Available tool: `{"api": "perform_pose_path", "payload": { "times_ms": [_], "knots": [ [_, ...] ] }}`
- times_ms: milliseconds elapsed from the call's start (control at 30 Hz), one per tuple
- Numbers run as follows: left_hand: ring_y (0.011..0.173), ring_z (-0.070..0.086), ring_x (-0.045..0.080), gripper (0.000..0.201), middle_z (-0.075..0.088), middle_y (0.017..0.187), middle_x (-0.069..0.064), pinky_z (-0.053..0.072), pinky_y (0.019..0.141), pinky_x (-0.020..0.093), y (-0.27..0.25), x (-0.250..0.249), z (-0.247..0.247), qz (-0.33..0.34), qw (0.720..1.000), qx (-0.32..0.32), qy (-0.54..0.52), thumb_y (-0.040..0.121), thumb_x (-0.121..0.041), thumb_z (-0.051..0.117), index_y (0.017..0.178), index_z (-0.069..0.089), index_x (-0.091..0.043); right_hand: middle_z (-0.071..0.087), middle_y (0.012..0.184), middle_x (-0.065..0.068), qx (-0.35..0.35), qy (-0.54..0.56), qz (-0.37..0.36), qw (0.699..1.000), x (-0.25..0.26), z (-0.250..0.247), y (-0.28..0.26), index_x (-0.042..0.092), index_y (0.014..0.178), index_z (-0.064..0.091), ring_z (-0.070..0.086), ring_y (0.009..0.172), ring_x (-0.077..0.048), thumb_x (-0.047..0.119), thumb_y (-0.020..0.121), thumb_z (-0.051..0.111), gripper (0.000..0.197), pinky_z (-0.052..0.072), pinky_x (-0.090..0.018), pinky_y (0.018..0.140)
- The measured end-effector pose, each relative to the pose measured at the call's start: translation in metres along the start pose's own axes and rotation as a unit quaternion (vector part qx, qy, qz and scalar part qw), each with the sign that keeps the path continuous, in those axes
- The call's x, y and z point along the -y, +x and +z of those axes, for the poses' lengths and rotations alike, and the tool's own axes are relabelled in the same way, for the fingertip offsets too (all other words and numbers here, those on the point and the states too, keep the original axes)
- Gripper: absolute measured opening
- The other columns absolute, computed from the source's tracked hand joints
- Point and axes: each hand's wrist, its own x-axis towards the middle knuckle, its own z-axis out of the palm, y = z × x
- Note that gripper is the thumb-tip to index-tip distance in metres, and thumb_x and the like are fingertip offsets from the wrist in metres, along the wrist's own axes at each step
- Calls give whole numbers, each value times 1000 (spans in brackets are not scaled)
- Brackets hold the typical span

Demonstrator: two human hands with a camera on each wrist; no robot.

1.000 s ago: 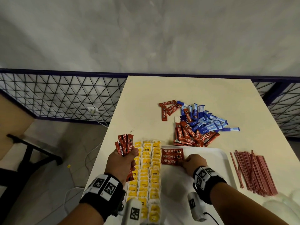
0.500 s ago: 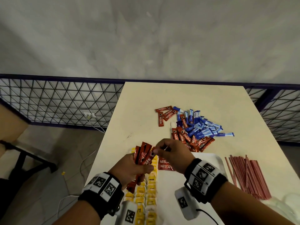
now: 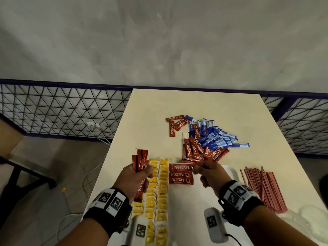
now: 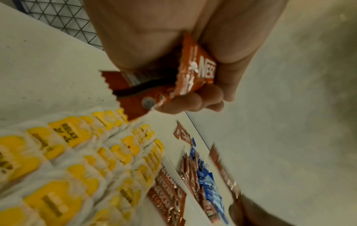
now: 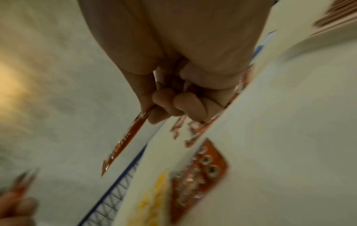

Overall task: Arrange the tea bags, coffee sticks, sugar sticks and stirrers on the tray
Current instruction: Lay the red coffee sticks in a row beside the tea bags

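Note:
My left hand grips a bundle of red coffee sticks upright over the tray's left edge; the left wrist view shows the fingers curled round the bundle. My right hand pinches one coffee stick by its right end, held level just above the coffee sticks laid flat on the white tray. That stick shows blurred in the right wrist view. Yellow tea bags fill rows on the tray's left part.
A mixed pile of red coffee sticks and blue sugar sticks lies on the cream table beyond the tray. Red stirrers lie in a heap at the right. A wire fence borders the far side.
My right hand came over to the left hand's bundle, took one coffee stick from it, and has carried it right, over the sticks on the tray. The left hand moved back left.

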Motion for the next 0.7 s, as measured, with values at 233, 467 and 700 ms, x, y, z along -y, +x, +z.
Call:
{"api": "perform_pose_path", "payload": {
  "times_ms": [233, 467, 700],
  "knots": [
    [45, 47, 17, 9, 63, 66, 6, 40, 44, 27, -5, 8, -3, -14, 1000, 1, 15, 89, -13, 64, 94, 62, -5, 56, 58, -6, 9, -112, 151, 982, -53, 5, 12, 7, 84, 67, 43, 46, -17, 16, 85, 68, 9, 37, -25, 46],
    [45, 47, 18, 13, 63, 65, 6, 40, 45, 26, -8, 8, -12, -20, 1000, -12, 12, 88, -14, 66, 95, 62, -5, 70, 86, -4, -19, -324, 138, 936, -58, 29, 22, 17, 79, 67, 65, 82, -21, 47, 86, 59, 32, 53, -29, 76],
    [45, 48, 18, 11, 63, 64, 4, 40, 44, 27, -9, 9, -18, -18, 999, -17, 21, 89, -15, 65, 95, 62, -6, 70, 96, -4, -27, -341, 135, 930, -63, 28, 25, 15, 92, 68, 63, 93, -21, 46, 89, 56, 33, 50, -29, 84]
  ]
}}
